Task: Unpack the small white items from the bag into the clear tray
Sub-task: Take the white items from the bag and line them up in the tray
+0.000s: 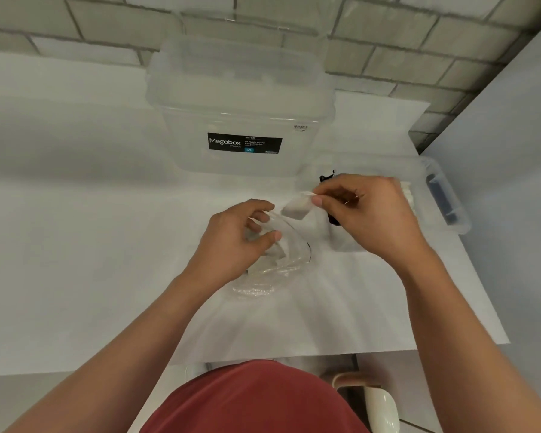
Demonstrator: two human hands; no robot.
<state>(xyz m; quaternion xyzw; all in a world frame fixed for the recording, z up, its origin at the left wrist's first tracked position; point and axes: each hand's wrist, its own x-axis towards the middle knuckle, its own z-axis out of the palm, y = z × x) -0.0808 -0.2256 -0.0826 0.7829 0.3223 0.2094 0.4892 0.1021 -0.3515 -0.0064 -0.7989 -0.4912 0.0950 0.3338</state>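
Note:
A clear plastic bag (275,260) lies crumpled on the white table at the centre. My left hand (235,242) grips its upper part, fingers curled round the plastic. My right hand (366,210) pinches a small white item (295,207) between thumb and forefinger, just above and to the right of the bag's mouth. The clear tray (450,195) stands to the right, partly hidden behind my right hand. White items (408,192) show inside it, along with a dark blue piece (441,195).
A large clear storage box (241,98) with a black Megabox label stands behind the bag. A small black object (327,178) shows at the tray's left end. A brick wall runs along the back. The table's near edge (263,359) lies close to my body.

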